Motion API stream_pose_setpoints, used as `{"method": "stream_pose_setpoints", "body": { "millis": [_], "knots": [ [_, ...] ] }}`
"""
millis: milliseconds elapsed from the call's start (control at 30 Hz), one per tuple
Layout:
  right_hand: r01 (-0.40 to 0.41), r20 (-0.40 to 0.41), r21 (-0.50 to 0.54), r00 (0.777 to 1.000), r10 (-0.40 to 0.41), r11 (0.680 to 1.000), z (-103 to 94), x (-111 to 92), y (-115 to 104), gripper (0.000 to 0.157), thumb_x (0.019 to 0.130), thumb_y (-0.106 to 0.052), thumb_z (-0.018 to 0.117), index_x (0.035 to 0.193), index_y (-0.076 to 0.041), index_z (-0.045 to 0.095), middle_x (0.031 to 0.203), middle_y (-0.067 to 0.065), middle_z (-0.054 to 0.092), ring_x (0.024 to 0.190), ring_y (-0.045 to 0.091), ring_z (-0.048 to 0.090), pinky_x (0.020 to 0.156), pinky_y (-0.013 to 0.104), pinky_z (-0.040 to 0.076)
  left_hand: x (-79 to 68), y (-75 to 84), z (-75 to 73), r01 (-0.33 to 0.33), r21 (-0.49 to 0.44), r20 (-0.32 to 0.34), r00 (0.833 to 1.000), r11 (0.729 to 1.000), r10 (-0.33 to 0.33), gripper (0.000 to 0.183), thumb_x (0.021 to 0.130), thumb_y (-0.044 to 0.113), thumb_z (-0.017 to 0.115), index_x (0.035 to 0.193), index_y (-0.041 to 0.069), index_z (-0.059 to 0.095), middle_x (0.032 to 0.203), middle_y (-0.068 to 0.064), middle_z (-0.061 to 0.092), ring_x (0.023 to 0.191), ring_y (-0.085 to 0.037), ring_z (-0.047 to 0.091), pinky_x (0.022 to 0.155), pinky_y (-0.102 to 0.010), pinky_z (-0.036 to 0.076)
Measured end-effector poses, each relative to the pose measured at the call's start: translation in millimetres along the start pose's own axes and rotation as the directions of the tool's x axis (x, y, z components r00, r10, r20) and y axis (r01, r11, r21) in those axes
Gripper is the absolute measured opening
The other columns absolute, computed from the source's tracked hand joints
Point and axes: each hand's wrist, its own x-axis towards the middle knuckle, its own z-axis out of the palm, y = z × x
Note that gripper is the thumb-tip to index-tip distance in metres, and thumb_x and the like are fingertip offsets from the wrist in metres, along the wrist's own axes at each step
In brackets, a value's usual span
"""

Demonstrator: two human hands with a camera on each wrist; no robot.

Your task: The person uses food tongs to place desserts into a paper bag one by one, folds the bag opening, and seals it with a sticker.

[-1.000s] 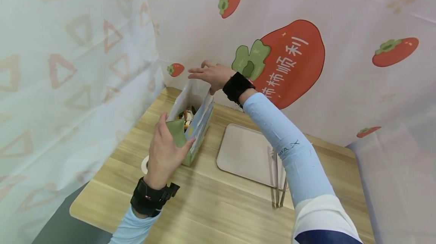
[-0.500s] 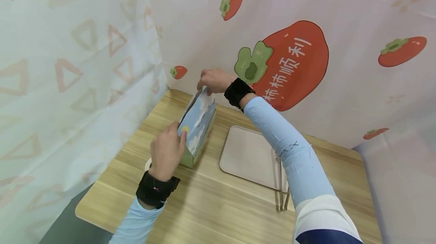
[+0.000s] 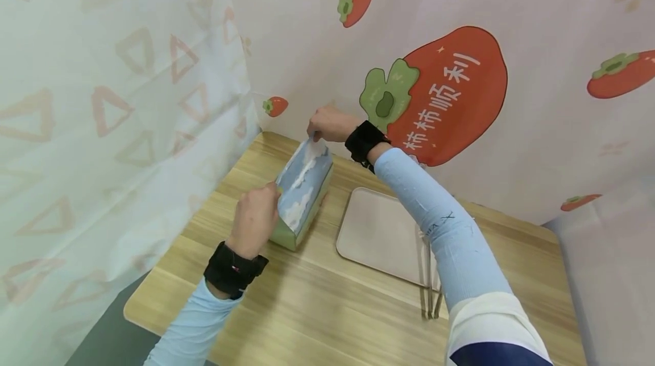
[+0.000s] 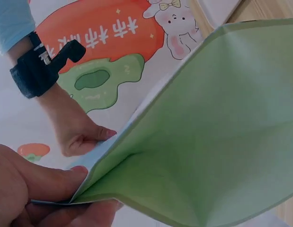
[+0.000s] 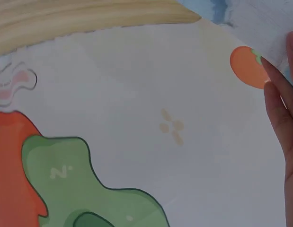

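Note:
In the head view a paper bag (image 3: 304,192), blue with white clouds above a green base, stands on the left part of the table with its top edges drawn together. My left hand (image 3: 256,215) pinches the near top corner. At the far top corner my right hand (image 3: 332,124) grips the edge between thumb and fingers. The left wrist view shows the bag's green folded side (image 4: 208,118), with the left thumb (image 4: 56,182) pressing one layer against the fingers beneath. What lies inside the bag is hidden. Only part of the right hand (image 5: 286,109) shows in the right wrist view.
A beige tray (image 3: 376,235) lies right of the bag. Two long thin metal prongs (image 3: 430,298) rest over its right side, partly covered by the right forearm. Printed fabric walls (image 3: 317,59) border the table's left and back edges.
The bag's mouth was wide, with food visible inside; its top edges have come together and conceal it. Both hands went from spread fingers to gripping the corners.

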Motion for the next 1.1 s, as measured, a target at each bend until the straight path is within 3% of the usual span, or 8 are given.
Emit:
{"method": "stream_pose_setpoints", "body": {
  "millis": [100,233,367,500,600,867,1000,1100],
  "knots": [
    [0.007,-0.024,0.041,1.000,-0.006,0.999,-0.6,-8.4,0.8,0.014,0.091,0.000,0.066,0.078,0.000,0.071,0.079,0.012,0.070,0.068,0.016,0.044,0.072,0.028,0.042,6.3,-9.0,-5.4,-0.039,-0.012,-0.021,0.999,0.999,0.039,0.012,0.089,-0.001,0.068,0.078,-0.004,0.064,0.061,-0.015,0.063,0.052,-0.028,0.060,0.048,-0.040,0.047],
    [-0.033,-0.076,0.135,0.996,0.044,0.990,-6.1,-35.3,-4.9,0.013,0.092,0.002,0.064,0.085,-0.001,0.075,0.088,0.014,0.074,0.079,0.023,0.067,0.081,0.031,0.053,16.9,-18.1,-18.6,-0.099,-0.073,-0.019,0.995,0.992,0.098,0.015,0.088,-0.001,0.069,0.073,-0.002,0.064,0.062,-0.014,0.062,0.055,-0.028,0.059,0.053,-0.041,0.048],
    [-0.075,-0.158,0.181,0.982,0.104,0.981,-19.7,-67.7,-15.1,0.013,0.093,0.000,0.064,0.088,-0.002,0.076,0.086,0.016,0.074,0.077,0.027,0.067,0.076,0.036,0.053,33.6,-24.1,-36.8,-0.152,-0.126,0.032,0.987,0.980,0.157,0.008,0.089,0.003,0.069,0.083,-0.002,0.071,0.071,-0.015,0.069,0.061,-0.029,0.062,0.062,-0.045,0.050],
    [-0.146,-0.210,0.208,0.959,0.190,0.967,-31.9,-105.1,-34.9,0.011,0.092,-0.002,0.067,0.089,-0.003,0.078,0.085,0.013,0.076,0.072,0.020,0.067,0.071,0.034,0.055,49.1,-25.6,-52.7,-0.214,-0.173,0.086,0.969,0.961,0.231,0.011,0.092,0.005,0.068,0.084,-0.001,0.073,0.069,-0.013,0.065,0.055,-0.022,0.049,0.061,-0.038,0.043],
    [-0.184,-0.227,0.228,0.945,0.236,0.956,-35.6,-135.7,-57.7,0.008,0.090,-0.003,0.070,0.092,-0.004,0.078,0.084,0.009,0.076,0.070,0.017,0.067,0.068,0.033,0.056,54.5,-22.7,-59.1,-0.278,-0.212,0.097,0.948,0.937,0.303,0.009,0.091,0.004,0.068,0.084,0.003,0.074,0.070,-0.011,0.067,0.057,-0.019,0.051,0.063,-0.034,0.039],
    [-0.299,-0.336,0.342,0.846,0.414,0.891,-5.5,-233.9,-128.4,0.005,0.085,-0.005,0.077,0.080,-0.005,0.075,0.063,0.001,0.064,0.051,0.004,0.045,0.052,0.021,0.036,38.7,14.1,-41.2,-0.454,-0.339,0.106,0.852,0.824,0.513,0.015,0.090,0.005,0.071,0.076,0.010,0.069,0.064,-0.003,0.065,0.051,-0.008,0.047,0.059,-0.027,0.041],
    [-0.372,-0.323,0.402,0.797,0.510,0.837,23.2,-275.4,-166.4,0.005,0.084,-0.003,0.076,0.088,-0.006,0.078,0.070,0.001,0.071,0.049,-0.002,0.045,0.050,0.019,0.038,16.8,31.5,-18.7,-0.491,-0.395,0.117,0.811,0.776,0.573,0.006,0.089,0.006,0.071,0.087,0.010,0.075,0.079,-0.005,0.076,0.059,-0.009,0.065,0.063,-0.027,0.054],
    [-0.422,-0.313,0.414,0.766,0.562,0.806,41.4,-298.8,-189.2,0.012,0.084,-0.002,0.076,0.093,-0.009,0.078,0.075,0.001,0.074,0.051,-0.005,0.046,0.053,0.019,0.040,2.2,43.4,-3.0,-0.509,-0.408,0.107,0.798,0.758,0.593,0.007,0.088,0.007,0.072,0.093,0.008,0.077,0.085,-0.006,0.078,0.070,-0.015,0.074,0.067,-0.030,0.058]
  ]
}}
